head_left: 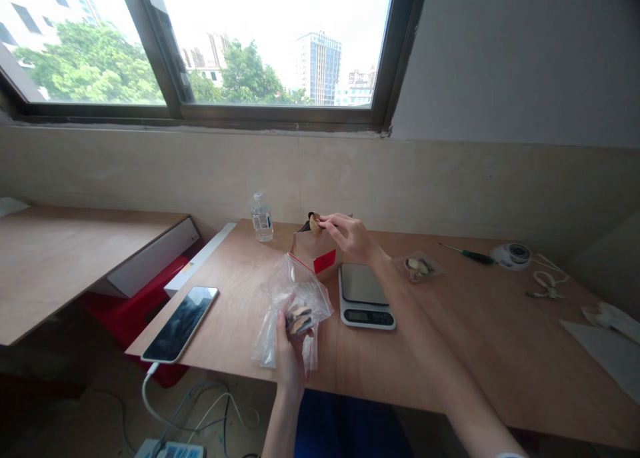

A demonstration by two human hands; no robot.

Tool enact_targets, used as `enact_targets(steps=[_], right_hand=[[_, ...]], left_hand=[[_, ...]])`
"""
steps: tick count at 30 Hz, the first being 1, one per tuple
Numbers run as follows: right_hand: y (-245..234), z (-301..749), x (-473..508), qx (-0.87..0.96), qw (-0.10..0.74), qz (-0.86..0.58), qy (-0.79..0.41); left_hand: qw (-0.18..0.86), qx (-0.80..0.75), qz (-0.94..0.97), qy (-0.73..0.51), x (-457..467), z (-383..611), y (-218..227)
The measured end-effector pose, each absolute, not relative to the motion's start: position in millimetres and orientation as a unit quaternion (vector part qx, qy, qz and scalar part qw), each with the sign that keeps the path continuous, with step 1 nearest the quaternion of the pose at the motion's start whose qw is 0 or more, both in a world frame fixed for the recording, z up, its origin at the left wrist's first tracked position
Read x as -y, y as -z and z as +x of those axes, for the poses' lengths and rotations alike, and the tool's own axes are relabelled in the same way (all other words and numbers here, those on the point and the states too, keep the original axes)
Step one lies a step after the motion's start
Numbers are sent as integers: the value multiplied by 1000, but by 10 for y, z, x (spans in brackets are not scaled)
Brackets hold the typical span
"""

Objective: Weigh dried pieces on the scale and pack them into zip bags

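My left hand (289, 359) is closed around a clear zip bag (293, 278) with a red seal line. Dark-and-pale dried mushroom pieces (301, 319) show in the bag's lower part. Above the opening of a brown paper bag (304, 248) with a red label, my right hand (351, 237) pinches a brownish dried mushroom (315, 225). Some dark material shows at the paper bag's mouth. Under my right wrist stands a white kitchen scale (365, 288) with a metal plate. More clear plastic bags (267, 341) lie beneath my left hand.
Right of the scale lies another clear bag of mushroom pieces (419, 267). Farther right are a screwdriver (475, 256), a white dome camera (511, 256) and its cable. A water bottle (262, 219) stands behind, and a charging phone (181, 325) lies at the left edge.
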State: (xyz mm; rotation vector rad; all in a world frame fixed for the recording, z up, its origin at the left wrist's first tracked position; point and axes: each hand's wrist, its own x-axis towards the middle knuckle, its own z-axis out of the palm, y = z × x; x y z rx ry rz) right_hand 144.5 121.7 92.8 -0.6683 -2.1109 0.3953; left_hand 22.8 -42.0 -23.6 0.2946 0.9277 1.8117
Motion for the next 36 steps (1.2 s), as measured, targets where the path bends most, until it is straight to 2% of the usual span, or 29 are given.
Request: enact_targets(steps=[5,10,18,23,26,36], right_hand=[[-933,1377,-1332,821,459,-305,-150],[-936,1304,-1427,805,456,-327,-191],[-971,1335,-1488,836,399,-331,-181],[-946,1330,-1513,789,458,-336,-236],[-932,1311,-1493,751,509,-361,-218],[-940,1438,-1403,862,384,-322,-81]], left_hand=[[522,-383,129,-751,428,253,235],[521,-384,130,-751,436,234,232],[523,-386,125,-749,437,185,254],[522,-382,130,-751,434,180,259],[520,-382,129,-754,430,175,260],[526,-383,131,-749,412,161,300]])
